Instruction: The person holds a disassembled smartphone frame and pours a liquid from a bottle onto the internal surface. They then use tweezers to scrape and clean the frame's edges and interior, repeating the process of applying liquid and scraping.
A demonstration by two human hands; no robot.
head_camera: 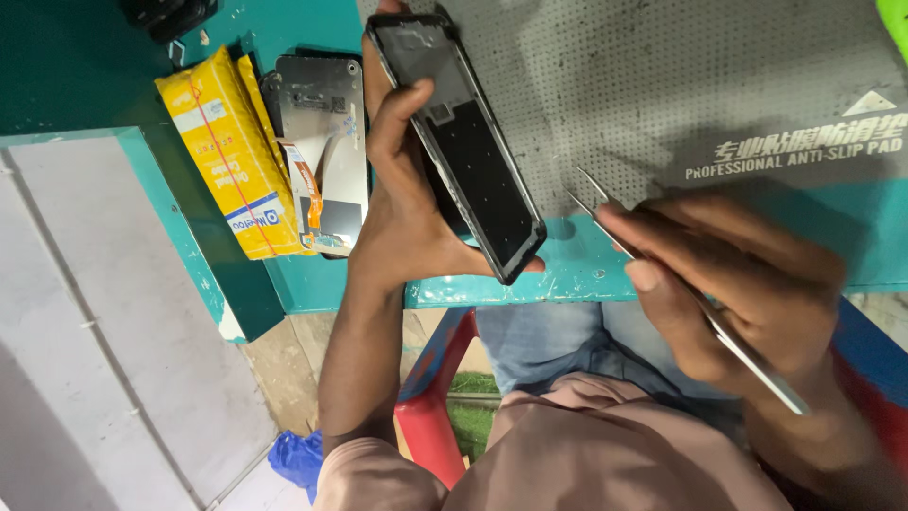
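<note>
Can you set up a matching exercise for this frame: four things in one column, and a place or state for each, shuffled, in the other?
Things:
1. phone frame
2. tweezers
3. yellow package
4. grey anti-slip mat

Places or states:
A. lying on the green bench, beside a detached phone panel
B. held in the left hand
C. spread over the bench top
D. held in the right hand

Pairs: 1-B, 2-D, 3-A, 4-C

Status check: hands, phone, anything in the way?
Left hand gripping opened phone frame, tilted above grey mat. Right hand holding tweezers, tips apart, short of phone. Nothing between.
</note>
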